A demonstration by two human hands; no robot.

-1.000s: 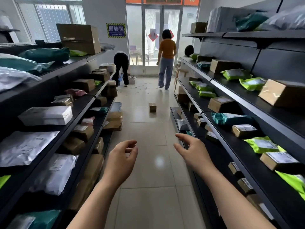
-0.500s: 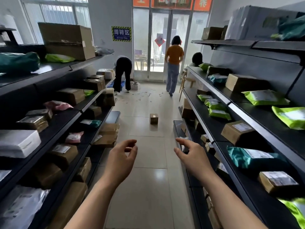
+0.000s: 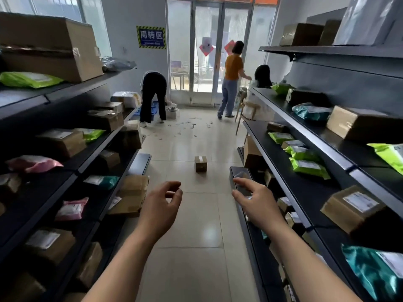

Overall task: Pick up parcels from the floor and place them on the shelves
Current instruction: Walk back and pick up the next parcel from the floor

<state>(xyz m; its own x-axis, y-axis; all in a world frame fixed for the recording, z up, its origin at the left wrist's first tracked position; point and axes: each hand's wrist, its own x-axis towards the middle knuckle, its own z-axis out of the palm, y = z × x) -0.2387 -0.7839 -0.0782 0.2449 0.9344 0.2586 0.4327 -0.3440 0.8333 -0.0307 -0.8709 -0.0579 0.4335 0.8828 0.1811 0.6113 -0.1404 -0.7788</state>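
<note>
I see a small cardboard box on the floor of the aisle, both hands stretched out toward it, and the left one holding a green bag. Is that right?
Not quite: the head view shows the left hand holding nothing, no green bag. The small cardboard box does sit on the aisle floor, with the right hand also stretched out toward it.

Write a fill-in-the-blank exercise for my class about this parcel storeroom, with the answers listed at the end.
1. The small brown cardboard parcel sealed with tape sits alone on the tiled ____.
2. The left hand and the right hand are both holding ____.
3. The large brown cardboard box rests on the dark top shelf on the person's ____ side.
4. The person in the orange top stands by the glass ____.

Missing words: floor; nothing; left; doors
</note>
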